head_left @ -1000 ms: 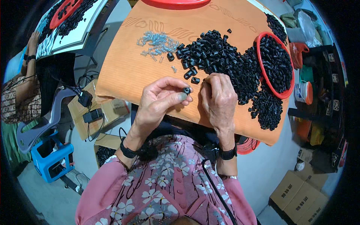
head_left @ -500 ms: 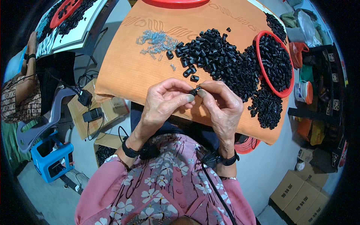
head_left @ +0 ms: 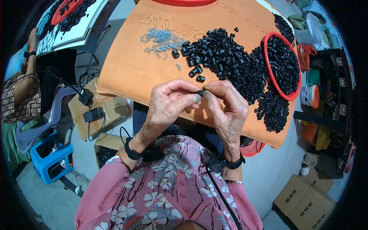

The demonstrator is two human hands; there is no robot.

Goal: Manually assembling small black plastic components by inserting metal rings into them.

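Above the near edge of the orange-covered table [head_left: 130, 73], my left hand [head_left: 168, 101] and my right hand [head_left: 227, 107] meet fingertip to fingertip. Both pinch a small black plastic part [head_left: 199, 93], mostly hidden by thumbs and forefingers. Just beyond my fingers lie a few loose black cylindrical pieces [head_left: 200, 79]. They trail off a big heap of black hollow plastic caps [head_left: 224, 53]. Left of that heap is a scatter of small metal springs [head_left: 161, 40]. A pile of smaller black parts [head_left: 273, 111] lies right of my right hand.
A red-rimmed basket [head_left: 265, 57] of black parts stands at the table's right. Under the near edge is a red mesh basket [head_left: 253, 148]. A blue stool [head_left: 51, 157] and cardboard box [head_left: 82, 124] with cables are left. Another person's hand [head_left: 32, 40] rests by a second table.
My hands stay almost in place, fingers shifting slightly on the small black part. The view has moved a little, and the heaps lie as before.
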